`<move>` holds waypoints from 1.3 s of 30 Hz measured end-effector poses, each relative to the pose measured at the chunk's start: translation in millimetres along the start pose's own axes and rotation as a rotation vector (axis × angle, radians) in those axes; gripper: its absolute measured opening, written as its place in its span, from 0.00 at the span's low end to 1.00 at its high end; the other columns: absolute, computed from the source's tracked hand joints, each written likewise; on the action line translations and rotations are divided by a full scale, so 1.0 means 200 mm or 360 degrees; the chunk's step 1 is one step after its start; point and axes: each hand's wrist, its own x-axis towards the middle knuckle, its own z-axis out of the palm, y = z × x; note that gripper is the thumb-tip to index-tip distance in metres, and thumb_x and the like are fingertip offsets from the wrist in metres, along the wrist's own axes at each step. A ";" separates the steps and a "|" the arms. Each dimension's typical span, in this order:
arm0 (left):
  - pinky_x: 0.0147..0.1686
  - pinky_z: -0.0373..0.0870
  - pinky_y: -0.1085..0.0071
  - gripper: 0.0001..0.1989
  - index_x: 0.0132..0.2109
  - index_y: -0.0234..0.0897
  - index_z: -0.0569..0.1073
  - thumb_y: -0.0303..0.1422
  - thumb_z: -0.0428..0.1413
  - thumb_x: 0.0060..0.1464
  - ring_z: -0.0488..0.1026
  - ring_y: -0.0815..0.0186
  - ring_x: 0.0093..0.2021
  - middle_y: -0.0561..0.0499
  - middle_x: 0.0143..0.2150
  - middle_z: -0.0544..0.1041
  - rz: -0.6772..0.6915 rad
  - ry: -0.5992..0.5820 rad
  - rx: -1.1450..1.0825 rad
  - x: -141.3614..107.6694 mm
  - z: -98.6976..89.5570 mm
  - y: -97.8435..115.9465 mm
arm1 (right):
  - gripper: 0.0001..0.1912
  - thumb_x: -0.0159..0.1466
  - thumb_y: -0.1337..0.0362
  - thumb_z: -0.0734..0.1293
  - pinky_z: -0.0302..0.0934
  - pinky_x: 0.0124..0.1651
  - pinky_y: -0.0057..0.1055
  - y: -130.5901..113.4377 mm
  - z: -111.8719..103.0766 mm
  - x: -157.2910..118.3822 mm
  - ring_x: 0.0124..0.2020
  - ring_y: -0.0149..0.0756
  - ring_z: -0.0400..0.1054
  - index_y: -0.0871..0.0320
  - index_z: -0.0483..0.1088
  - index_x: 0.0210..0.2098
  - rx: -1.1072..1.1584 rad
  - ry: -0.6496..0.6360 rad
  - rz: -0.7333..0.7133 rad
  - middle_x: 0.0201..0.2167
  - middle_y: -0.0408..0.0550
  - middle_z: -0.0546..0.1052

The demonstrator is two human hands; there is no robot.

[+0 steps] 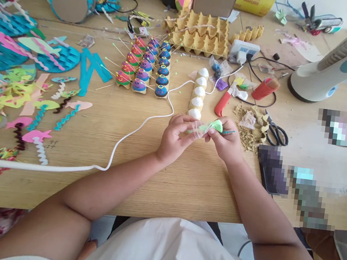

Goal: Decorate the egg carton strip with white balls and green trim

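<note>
Between my two hands is a small clear plastic bag of light green modelling clay (217, 126). My left hand (177, 138) pinches the bag's clear end with thumb and fingers. The fingers of my right hand (226, 141) are closed on the green end, and a thin teal stick (229, 132) pokes out beside them. Just beyond my hands stands a strip of egg-carton cups with white tops (198, 91). Farther left are painted egg-carton strips (143, 68) in red, purple and blue, with face-like marks and thin pins sticking out.
A white cable (144, 123) crosses the table on the left. Paper fish and spirals (38, 138) cover the left side. Right of my hands are wood shavings (248, 135), scissors (276, 132), a red-handled cutter (223, 102) and a phone (271, 169). A fan (329, 69) stands behind.
</note>
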 end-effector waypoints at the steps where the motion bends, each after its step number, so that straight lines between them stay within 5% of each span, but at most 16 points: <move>1: 0.62 0.71 0.56 0.13 0.50 0.46 0.85 0.44 0.62 0.65 0.77 0.59 0.56 0.46 0.50 0.82 0.0002 -0.0014 -0.0007 0.00 0.00 0.00 | 0.25 0.59 0.46 0.79 0.64 0.27 0.28 0.00 0.00 0.00 0.23 0.29 0.69 0.52 0.63 0.32 0.0004 0.0013 0.0013 0.21 0.35 0.74; 8: 0.61 0.72 0.56 0.14 0.50 0.45 0.85 0.45 0.64 0.63 0.77 0.59 0.55 0.46 0.49 0.82 0.0001 -0.0036 -0.0051 0.00 0.00 0.01 | 0.27 0.57 0.45 0.80 0.60 0.29 0.28 0.02 -0.01 -0.01 0.23 0.27 0.64 0.53 0.63 0.28 -0.0042 0.0122 -0.0071 0.20 0.36 0.73; 17: 0.60 0.72 0.58 0.16 0.51 0.46 0.85 0.47 0.63 0.63 0.77 0.60 0.54 0.47 0.49 0.81 0.0069 0.0049 0.0128 -0.01 0.01 -0.01 | 0.20 0.63 0.47 0.76 0.66 0.33 0.28 -0.03 0.00 -0.01 0.28 0.28 0.67 0.50 0.68 0.44 -0.0019 -0.0127 0.0012 0.32 0.39 0.72; 27: 0.56 0.72 0.59 0.10 0.46 0.46 0.84 0.43 0.67 0.60 0.77 0.63 0.50 0.50 0.45 0.82 0.0328 0.0131 0.0218 0.00 0.01 -0.02 | 0.20 0.63 0.47 0.76 0.66 0.35 0.28 0.01 -0.01 -0.02 0.31 0.28 0.66 0.52 0.70 0.43 -0.0044 -0.0162 0.0001 0.34 0.41 0.72; 39: 0.57 0.72 0.56 0.07 0.43 0.47 0.84 0.42 0.65 0.62 0.75 0.60 0.50 0.50 0.44 0.82 0.0297 0.0119 0.0345 0.00 0.01 -0.04 | 0.23 0.58 0.46 0.79 0.59 0.27 0.27 0.01 -0.01 -0.01 0.25 0.27 0.65 0.53 0.68 0.37 -0.0092 -0.0110 0.0070 0.27 0.38 0.72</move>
